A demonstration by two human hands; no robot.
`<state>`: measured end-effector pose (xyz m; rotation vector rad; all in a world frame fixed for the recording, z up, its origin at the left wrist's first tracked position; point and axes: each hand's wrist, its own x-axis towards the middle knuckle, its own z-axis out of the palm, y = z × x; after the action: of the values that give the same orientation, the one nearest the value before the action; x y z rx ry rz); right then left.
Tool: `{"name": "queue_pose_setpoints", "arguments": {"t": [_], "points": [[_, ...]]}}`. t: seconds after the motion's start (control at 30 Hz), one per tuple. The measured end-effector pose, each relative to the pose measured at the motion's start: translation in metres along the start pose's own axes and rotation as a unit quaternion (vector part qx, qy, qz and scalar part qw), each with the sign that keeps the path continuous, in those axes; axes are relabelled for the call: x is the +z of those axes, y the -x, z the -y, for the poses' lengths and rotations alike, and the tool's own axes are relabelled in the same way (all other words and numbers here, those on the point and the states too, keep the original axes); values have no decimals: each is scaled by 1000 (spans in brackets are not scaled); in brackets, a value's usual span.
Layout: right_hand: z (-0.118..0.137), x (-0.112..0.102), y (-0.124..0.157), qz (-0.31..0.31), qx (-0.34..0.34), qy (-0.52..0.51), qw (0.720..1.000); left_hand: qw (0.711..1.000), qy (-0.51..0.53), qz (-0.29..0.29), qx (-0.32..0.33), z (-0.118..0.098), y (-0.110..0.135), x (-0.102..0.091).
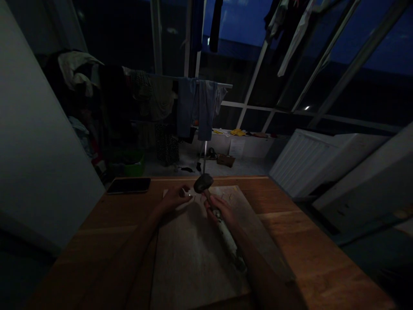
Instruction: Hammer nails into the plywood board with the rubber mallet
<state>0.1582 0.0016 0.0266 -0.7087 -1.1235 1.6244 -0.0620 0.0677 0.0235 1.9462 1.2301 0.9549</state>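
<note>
My right hand (222,209) is wrapped around the handle of a hammer (204,184). Its dark, rounded head is raised over the far part of a flat wooden board (183,254), and the pale, worn lower handle runs back along my forearm. To the left, my left hand (174,199) is closed in a pinch at the board's far edge. A small bright glint shows at its fingertips, but the dim light hides what they hold. Thin nail-like pieces (230,196) stick up from the board's far part, right of the hammer head.
The board lies on a wooden table (112,241). A phone (129,186) rests at the table's far left corner. Beyond hang clothes on a drying rack (222,85), near a green basket (134,165). A white ribbed panel (303,159) stands at right, below dark windows.
</note>
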Motion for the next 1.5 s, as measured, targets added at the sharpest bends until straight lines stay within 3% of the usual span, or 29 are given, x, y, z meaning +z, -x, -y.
{"name": "queue_pose_setpoints", "arguments": {"t": [0.07,0.1,0.17,0.2,0.3,0.4,0.53,0.73,0.83,1.0,1.3,1.5], "points": [[8,-12,2,-12,-7,-28,1000,999,-29,-23,11,-14,0,3],[12,-18,2,-19,-10,-42,999,999,-36,-5,30,-23,1,6],[19,-29,3,-31,-19,-70,997,991,-47,92,81,-45,5,18],[22,-34,3,-38,-24,-82,996,978,-57,167,108,-57,9,25],[27,-41,3,-56,-38,-111,991,918,-73,350,170,-91,26,48],[27,-41,3,-69,-41,-157,984,872,-113,414,233,-110,47,67],[22,-39,3,-75,-31,-183,980,854,-206,385,282,-116,64,80],[16,-39,2,-58,-31,-166,984,842,-276,342,314,-121,67,87],[16,-39,3,-47,-27,-162,985,845,-265,328,330,-121,66,85],[18,-42,3,-44,-34,-199,978,851,-198,373,312,-112,64,81],[16,-41,3,-62,-40,-202,977,837,-290,347,307,-116,67,91],[18,-42,4,-60,-19,-206,976,838,-313,317,316,-119,70,87]]}}
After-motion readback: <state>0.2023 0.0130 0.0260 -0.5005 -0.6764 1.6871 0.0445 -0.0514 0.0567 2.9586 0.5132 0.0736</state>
